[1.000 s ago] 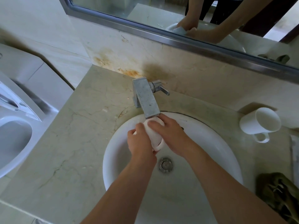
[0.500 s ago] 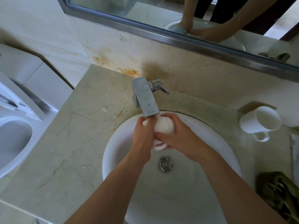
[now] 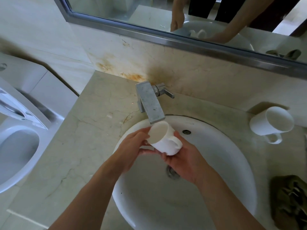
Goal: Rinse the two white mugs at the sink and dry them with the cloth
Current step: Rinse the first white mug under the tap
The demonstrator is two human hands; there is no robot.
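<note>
I hold a white mug over the white basin, just below the spout of the square metal tap. The mug is tilted, its mouth facing up and to the left, its handle to the right. My left hand grips the rim side and my right hand cradles the base from below. A second white mug lies on its side on the counter at the right, mouth towards me. The dark green cloth is bunched at the counter's right edge.
The beige marble counter surrounds the basin. A drain sits in the bowl's middle. A steel-framed mirror runs along the wall behind the tap. A white toilet stands to the left, below the counter.
The mug was clasped between both hands right under the spout; now it is turned mouth-up and held lower, towards me. My hands have parted, so the mug's body and handle show.
</note>
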